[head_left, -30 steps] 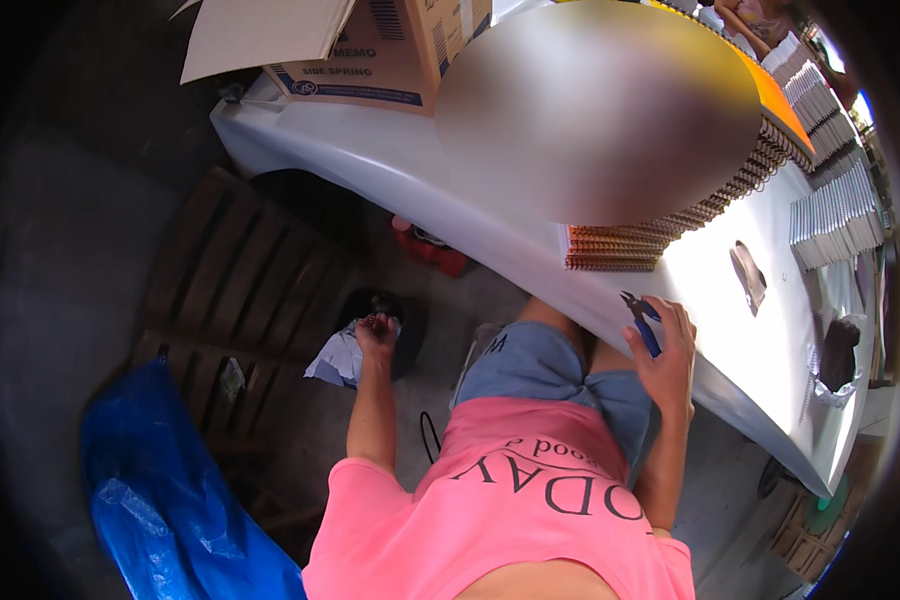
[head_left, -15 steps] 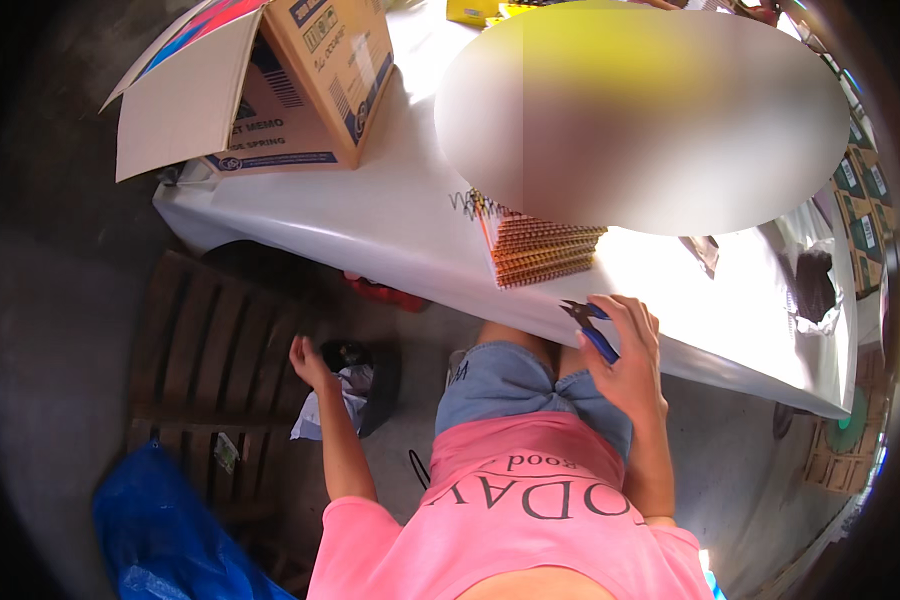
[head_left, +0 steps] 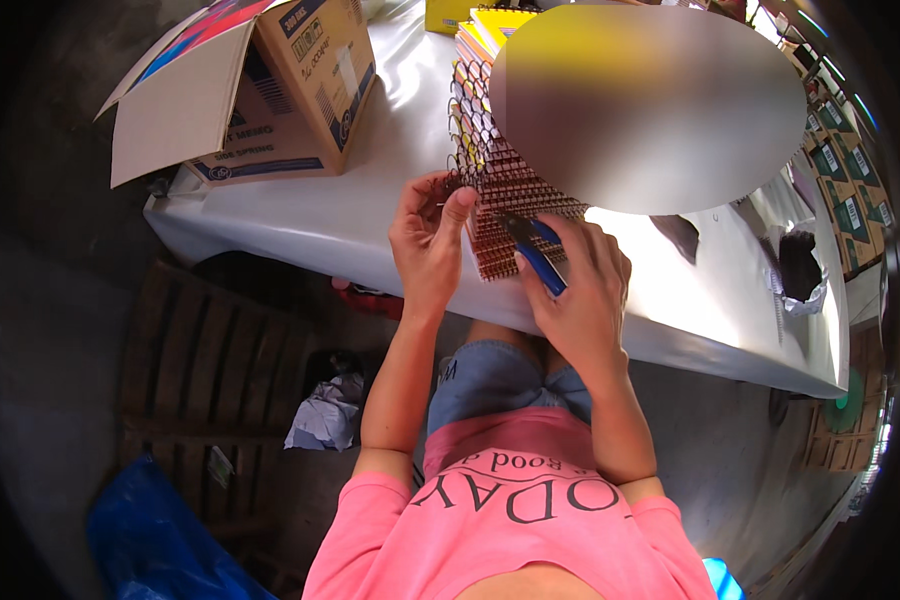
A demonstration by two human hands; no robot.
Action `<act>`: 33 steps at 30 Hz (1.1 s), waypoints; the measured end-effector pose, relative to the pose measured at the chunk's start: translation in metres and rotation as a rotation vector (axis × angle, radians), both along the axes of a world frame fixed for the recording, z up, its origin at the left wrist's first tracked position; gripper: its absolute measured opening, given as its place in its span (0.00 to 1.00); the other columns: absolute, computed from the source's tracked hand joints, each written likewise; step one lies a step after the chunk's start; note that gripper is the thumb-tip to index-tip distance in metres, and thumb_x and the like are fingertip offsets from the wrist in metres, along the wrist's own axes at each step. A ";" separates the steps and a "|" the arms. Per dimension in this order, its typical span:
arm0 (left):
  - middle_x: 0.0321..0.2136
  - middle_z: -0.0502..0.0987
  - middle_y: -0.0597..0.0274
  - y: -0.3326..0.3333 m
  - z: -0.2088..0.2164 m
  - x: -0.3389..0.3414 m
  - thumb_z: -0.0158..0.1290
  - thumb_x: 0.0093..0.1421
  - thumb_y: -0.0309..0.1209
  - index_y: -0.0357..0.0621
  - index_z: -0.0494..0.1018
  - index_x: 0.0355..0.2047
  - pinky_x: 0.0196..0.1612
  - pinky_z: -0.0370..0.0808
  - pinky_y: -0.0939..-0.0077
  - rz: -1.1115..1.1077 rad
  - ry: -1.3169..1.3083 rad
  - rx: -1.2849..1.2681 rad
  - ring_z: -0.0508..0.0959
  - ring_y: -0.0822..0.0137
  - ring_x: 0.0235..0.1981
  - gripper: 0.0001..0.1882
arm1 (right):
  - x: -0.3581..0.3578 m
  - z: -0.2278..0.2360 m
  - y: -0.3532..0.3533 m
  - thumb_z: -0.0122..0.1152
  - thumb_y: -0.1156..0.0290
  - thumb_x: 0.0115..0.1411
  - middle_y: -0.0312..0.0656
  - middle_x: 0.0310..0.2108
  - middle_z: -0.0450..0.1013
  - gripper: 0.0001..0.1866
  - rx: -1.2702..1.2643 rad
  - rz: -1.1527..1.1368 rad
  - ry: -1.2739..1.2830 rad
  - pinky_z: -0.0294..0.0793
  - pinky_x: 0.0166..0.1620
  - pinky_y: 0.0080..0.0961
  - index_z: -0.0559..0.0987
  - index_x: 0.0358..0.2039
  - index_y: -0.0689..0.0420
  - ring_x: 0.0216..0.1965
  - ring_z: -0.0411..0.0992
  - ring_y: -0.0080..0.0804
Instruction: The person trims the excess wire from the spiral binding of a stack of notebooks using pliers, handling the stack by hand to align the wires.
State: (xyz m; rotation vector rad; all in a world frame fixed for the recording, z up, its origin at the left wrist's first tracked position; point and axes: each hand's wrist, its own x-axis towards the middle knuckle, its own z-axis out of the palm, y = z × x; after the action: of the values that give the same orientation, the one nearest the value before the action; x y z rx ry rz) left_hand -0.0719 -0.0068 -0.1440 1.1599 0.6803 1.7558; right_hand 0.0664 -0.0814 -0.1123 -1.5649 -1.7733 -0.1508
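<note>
A stack of spiral-bound notebooks (head_left: pixel 505 175) lies at the near edge of the white table, with rows of brown wire coils facing me. At the stack's left side, the curled fingers and thumb of my left hand (head_left: pixel 428 245) are closed about a loose end of spiral wire (head_left: pixel 446 203); the exact grip is partly hidden. My right hand (head_left: pixel 588 292) holds wire cutters (head_left: pixel 538 262) with blue handles and dark jaws. The jaws point up and left, over the front coils. Whether they touch a wire I cannot tell.
An open cardboard box (head_left: pixel 305 95) stands on the table (head_left: pixel 300 225) at the left. Dark material in clear plastic (head_left: pixel 798 265) lies at the right end. Below left are a wooden pallet (head_left: pixel 205 350), a blue sheet (head_left: pixel 160 535) and crumpled white plastic (head_left: pixel 328 412). A blurred patch hides the table's far middle.
My left hand has risen from beside the table to the notebooks' coils and closed there. My right hand has carried the cutters left and up, over the stack's front.
</note>
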 end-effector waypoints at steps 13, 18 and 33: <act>0.33 0.75 0.63 0.000 -0.001 0.000 0.56 0.60 0.27 0.33 0.69 0.40 0.40 0.69 0.84 0.008 -0.040 0.027 0.73 0.77 0.34 0.12 | -0.015 -0.004 0.013 0.66 0.62 0.47 0.39 0.29 0.68 0.21 0.011 -0.045 -0.071 0.71 0.34 0.38 0.74 0.42 0.51 0.31 0.73 0.40; 0.32 0.75 0.64 0.002 -0.001 0.001 0.56 0.60 0.26 0.33 0.69 0.41 0.38 0.70 0.85 0.018 -0.013 0.044 0.73 0.77 0.33 0.12 | -0.003 -0.005 0.015 0.65 0.72 0.49 0.45 0.32 0.75 0.18 -0.138 0.022 0.050 0.75 0.34 0.38 0.76 0.42 0.53 0.31 0.76 0.48; 0.33 0.77 0.64 -0.005 -0.002 -0.004 0.55 0.61 0.32 0.35 0.71 0.43 0.33 0.70 0.85 0.016 0.030 0.053 0.74 0.79 0.31 0.14 | -0.012 0.011 0.006 0.67 0.60 0.47 0.37 0.38 0.69 0.24 -0.045 -0.085 -0.088 0.63 0.45 0.38 0.74 0.44 0.50 0.40 0.70 0.36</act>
State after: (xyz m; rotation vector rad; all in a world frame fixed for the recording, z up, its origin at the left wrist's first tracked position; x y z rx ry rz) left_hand -0.0755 -0.0119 -0.1456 1.2217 0.6659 1.7825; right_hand 0.0544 -0.0749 -0.1013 -1.6904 -1.7889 -0.2246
